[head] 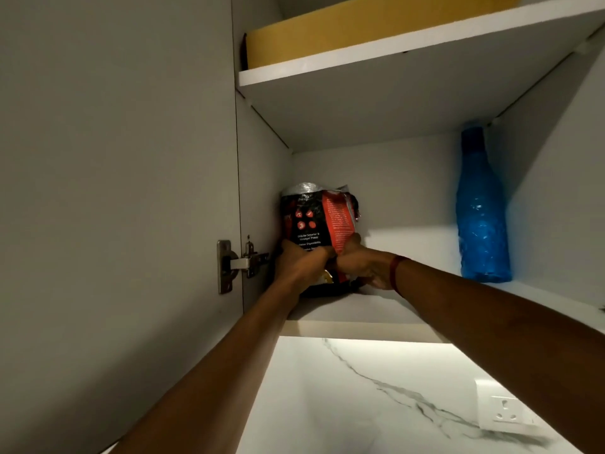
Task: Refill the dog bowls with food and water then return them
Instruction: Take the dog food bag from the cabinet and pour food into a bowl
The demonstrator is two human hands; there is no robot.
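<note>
Home kitchen — cupboard shelf [360,311], marble backsplash [327,404], wall socket [505,412].

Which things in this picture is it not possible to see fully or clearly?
Head view: lower part of the food bag, covered by the left hand and right hand gripping it.
Head view: yellow box, cut by the top edge, its base behind the upper shelf.
Head view: small print on the bag, too blurred.
Dog bowls: outside the frame.
</note>
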